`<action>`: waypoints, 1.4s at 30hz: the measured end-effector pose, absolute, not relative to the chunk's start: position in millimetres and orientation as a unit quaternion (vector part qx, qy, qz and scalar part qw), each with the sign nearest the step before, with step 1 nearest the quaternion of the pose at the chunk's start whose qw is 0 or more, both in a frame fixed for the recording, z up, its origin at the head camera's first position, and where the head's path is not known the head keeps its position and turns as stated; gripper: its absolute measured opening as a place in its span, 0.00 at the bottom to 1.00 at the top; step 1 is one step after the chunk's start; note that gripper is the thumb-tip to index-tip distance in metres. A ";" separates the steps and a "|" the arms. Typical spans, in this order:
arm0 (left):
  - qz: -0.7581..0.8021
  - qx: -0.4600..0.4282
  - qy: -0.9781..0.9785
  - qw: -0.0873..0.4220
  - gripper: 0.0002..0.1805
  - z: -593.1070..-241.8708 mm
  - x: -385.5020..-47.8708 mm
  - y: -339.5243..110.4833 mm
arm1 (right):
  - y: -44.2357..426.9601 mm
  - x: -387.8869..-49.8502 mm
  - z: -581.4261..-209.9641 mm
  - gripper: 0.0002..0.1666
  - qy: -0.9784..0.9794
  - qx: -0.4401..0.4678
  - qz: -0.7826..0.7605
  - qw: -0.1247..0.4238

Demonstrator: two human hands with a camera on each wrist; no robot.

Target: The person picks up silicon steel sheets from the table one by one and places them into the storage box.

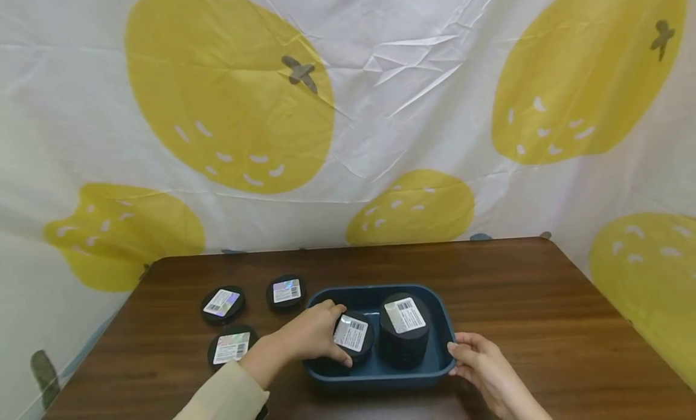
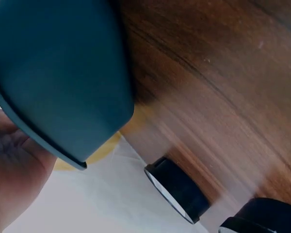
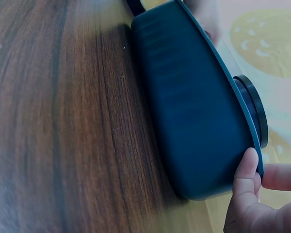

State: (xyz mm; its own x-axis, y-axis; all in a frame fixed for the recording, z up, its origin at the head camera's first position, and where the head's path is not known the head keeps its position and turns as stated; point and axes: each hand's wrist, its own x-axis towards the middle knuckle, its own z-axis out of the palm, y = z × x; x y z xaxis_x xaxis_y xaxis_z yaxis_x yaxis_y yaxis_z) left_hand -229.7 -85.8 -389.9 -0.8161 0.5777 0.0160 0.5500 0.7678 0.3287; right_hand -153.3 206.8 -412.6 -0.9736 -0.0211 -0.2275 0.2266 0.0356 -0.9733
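A dark blue plastic tub (image 1: 380,379) stands on the table, its outer wall also showing in both wrist views. Inside its left half my left hand (image 1: 304,334) grips a round black labelled container (image 1: 354,335), thumb at the near side and fingers at the far side. What lies under that container is hidden. To the right in the tub rises a taller black stack (image 1: 403,344) with a white label on top. My right hand (image 1: 481,362) pinches the tub's right rim between thumb and fingers, seen closely in the right wrist view.
Left of the tub lie three round black containers: one at the back left (image 1: 223,305), one nearer the tub (image 1: 286,292) and one partly behind my left wrist (image 1: 232,345). A dark edge pokes out beside the left sleeve. Behind the brown table (image 1: 522,275) hangs a lemon-patterned cloth (image 1: 413,130).
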 end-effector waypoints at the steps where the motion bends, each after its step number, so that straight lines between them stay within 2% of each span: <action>1: 0.160 0.303 0.939 0.043 0.51 -390.2 -229.5 -85.3 | 206.7 -153.5 -412.1 0.25 0.714 0.072 -0.690 0.090; 24: 0.103 0.297 0.949 0.034 0.50 -394.2 -226.6 -74.9 | 207.5 -153.5 -412.1 0.25 0.712 0.085 -0.691 0.091; 33: 0.077 0.300 0.950 0.029 0.49 -397.1 -224.4 -72.5 | 211.5 -153.4 -413.3 0.26 0.702 0.062 -0.701 0.110; 42: 0.064 0.285 0.956 0.031 0.44 -395.6 -222.3 -69.8 | 208.8 -152.8 -412.1 0.26 0.708 0.073 -0.697 0.091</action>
